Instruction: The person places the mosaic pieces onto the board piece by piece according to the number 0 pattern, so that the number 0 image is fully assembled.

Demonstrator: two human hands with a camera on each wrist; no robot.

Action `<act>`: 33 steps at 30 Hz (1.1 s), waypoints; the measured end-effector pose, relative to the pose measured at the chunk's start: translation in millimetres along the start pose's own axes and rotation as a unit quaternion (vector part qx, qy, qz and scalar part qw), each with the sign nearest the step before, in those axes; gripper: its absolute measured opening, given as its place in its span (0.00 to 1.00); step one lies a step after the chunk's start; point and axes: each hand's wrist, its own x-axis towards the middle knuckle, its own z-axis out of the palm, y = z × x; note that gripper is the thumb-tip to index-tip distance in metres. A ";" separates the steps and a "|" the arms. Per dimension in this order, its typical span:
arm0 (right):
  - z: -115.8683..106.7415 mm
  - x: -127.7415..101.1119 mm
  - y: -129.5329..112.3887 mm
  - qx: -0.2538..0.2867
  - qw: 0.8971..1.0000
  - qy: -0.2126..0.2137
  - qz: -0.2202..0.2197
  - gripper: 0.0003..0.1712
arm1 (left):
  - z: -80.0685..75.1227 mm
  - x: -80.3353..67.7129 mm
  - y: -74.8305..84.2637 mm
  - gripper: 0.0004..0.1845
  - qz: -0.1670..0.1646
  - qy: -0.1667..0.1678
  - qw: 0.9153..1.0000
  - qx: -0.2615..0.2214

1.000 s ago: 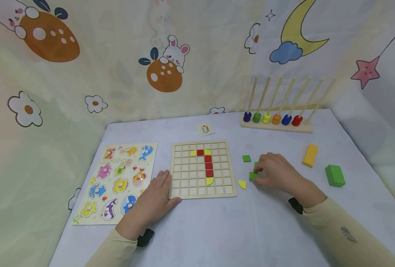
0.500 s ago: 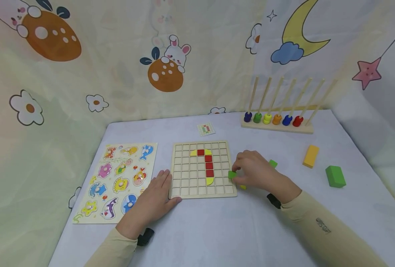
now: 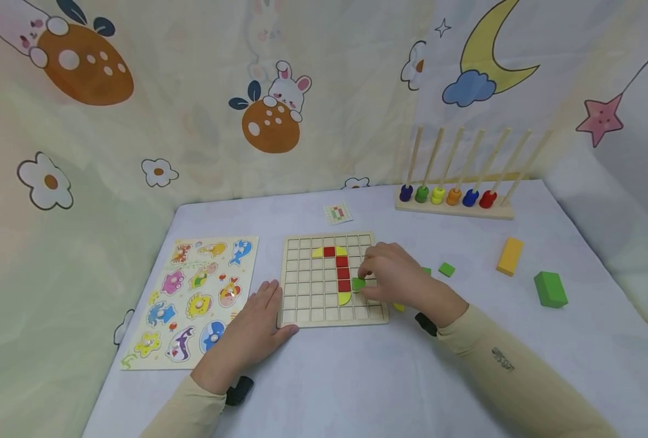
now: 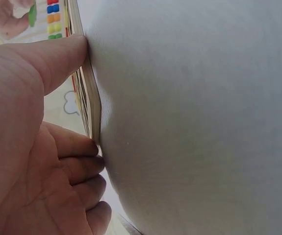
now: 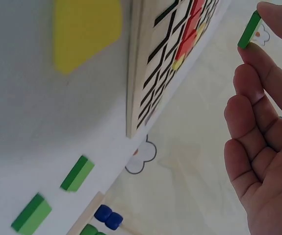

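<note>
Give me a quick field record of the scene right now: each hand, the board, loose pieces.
right hand: pinches a green square tile above the grid board, beside the red column
left hand: flat on the table, fingers against the board's near-left corner
board fill: red squares in a column, yellow curved pieces at top and bottom
loose pieces: green tile, yellow block, green block
nearby: animal puzzle, bead rack

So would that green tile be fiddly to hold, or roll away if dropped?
The green tile looks thin, flat and rigid, so it probably won't roll. The right hand holds it with just fingertips on its edges, suggesting it is light. Its painted faces may be a little slippery.
</note>
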 end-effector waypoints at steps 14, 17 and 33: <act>12.8 15.1 -15.8 0.012 1.000 -0.009 -0.012 0.08 | 0.9 -1.8 0.6 0.52 0.005 0.006 1.000 0.004; 16.7 19.9 -19.6 0.011 1.000 -0.015 -0.018 0.10 | -0.4 -1.6 0.4 0.52 0.007 0.007 1.000 0.007; 33.1 34.0 -34.1 -0.003 0.998 -0.048 -0.037 0.07 | -2.2 -1.9 0.6 0.52 0.005 0.004 1.000 0.002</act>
